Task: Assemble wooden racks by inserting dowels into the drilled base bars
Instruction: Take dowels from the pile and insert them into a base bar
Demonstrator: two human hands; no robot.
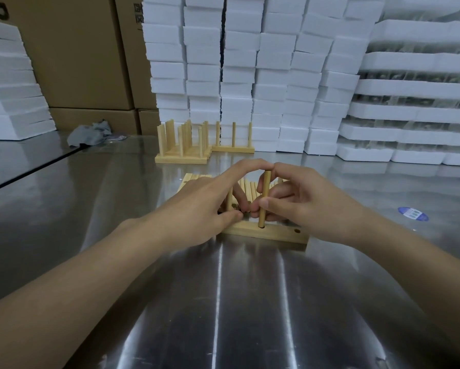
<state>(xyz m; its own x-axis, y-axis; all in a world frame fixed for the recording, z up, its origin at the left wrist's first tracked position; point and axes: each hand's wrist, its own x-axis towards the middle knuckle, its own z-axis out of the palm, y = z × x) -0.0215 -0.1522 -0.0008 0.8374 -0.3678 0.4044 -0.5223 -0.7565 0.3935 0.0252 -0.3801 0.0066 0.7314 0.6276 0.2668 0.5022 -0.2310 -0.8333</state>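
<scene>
A pale wooden base bar [276,234] lies across the steel table in front of me, with an empty drilled hole near its right end. A dowel [264,198] stands upright in the bar's middle hole. My right hand [303,201] pinches this dowel, thumb low on the shaft and index finger over its top. My left hand [210,206] is at the bar's left end, fingers curled around a second upright dowel [229,201] that is mostly hidden. Loose dowels [247,187] lie in a pile just behind my hands.
Finished racks [183,145] with upright dowels stand further back, one more rack [232,145] to their right. White foam blocks [276,75] are stacked behind them and at far left. Cardboard boxes [85,49], a grey rag [90,134] and a blue sticker [413,213] are also on view.
</scene>
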